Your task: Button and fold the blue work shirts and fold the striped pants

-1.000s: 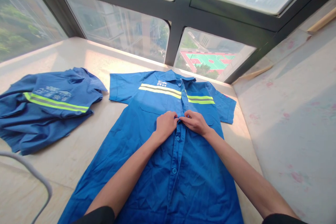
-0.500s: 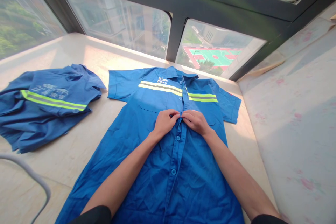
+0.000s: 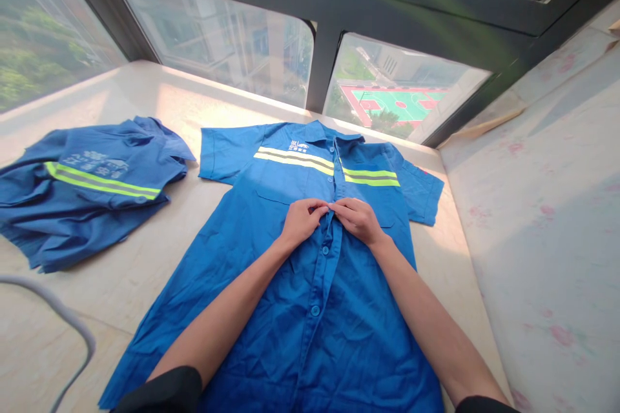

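Note:
A blue short-sleeved work shirt [image 3: 271, 310] with yellow and grey reflective stripes lies face up, collar toward the window. Its front placket runs down the middle with several buttons, among them one button [image 3: 325, 250] just below my hands and a lower button [image 3: 315, 311]. My left hand [image 3: 304, 222] pinches the placket from the left at mid-chest. From the right, my right hand [image 3: 357, 219] pinches the same spot, fingertips meeting the left ones. Whatever button lies between the fingertips is hidden.
A second blue work shirt [image 3: 97, 206] lies crumpled on the pale sill [image 3: 179, 219] at the left. A grey cable [image 3: 72, 322] curves at the lower left. The window frame [image 3: 322, 71] bounds the back, and a floral wall [image 3: 542, 251] stands on the right.
Both hands stay at the same spot on the placket, and their fingers have shifted slightly, with the right fingers stretched a little straighter. The view has moved a little.

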Available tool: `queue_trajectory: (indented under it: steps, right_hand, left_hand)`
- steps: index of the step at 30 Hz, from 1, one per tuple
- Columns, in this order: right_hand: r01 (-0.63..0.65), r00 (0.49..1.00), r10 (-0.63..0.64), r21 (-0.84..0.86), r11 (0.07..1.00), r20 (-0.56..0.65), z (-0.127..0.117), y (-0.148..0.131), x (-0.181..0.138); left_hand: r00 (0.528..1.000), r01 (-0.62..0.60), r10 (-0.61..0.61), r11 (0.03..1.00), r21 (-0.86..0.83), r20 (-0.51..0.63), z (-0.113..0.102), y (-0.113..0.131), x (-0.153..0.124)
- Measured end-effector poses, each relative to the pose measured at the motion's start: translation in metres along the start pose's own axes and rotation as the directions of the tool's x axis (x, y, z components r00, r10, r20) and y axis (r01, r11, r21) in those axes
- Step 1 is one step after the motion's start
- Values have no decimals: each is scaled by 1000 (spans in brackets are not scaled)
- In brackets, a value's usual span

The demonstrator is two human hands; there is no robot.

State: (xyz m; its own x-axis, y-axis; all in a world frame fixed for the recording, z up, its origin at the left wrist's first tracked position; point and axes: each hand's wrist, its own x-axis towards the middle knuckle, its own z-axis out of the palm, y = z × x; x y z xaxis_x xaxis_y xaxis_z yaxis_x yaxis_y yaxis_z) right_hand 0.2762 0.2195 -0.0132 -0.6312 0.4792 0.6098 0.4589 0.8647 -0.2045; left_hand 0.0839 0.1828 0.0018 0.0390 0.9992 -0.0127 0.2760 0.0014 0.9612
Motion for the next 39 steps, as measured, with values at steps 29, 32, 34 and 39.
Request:
queue_trajectory:
  steps: [29,32,34,39]
  right_hand:
    - [-47,990,40,50,998,133,1,-3,3]
    - [-49,990,43,41,998,135,1,-4,4]
    - [-55,990,49,40,998,134,1,-4,4]
    - [-50,990,44,42,998,130,2,-2,4]
  left_hand:
    - [956,-275,286,783,558,70,7,2,-19]
    - [962,-248,268,782,572,51,8,3,-19]
    - [964,-240,263,768,594,49,9,4,-20]
    - [962,-237,270,741,628,44,10,1,-20]
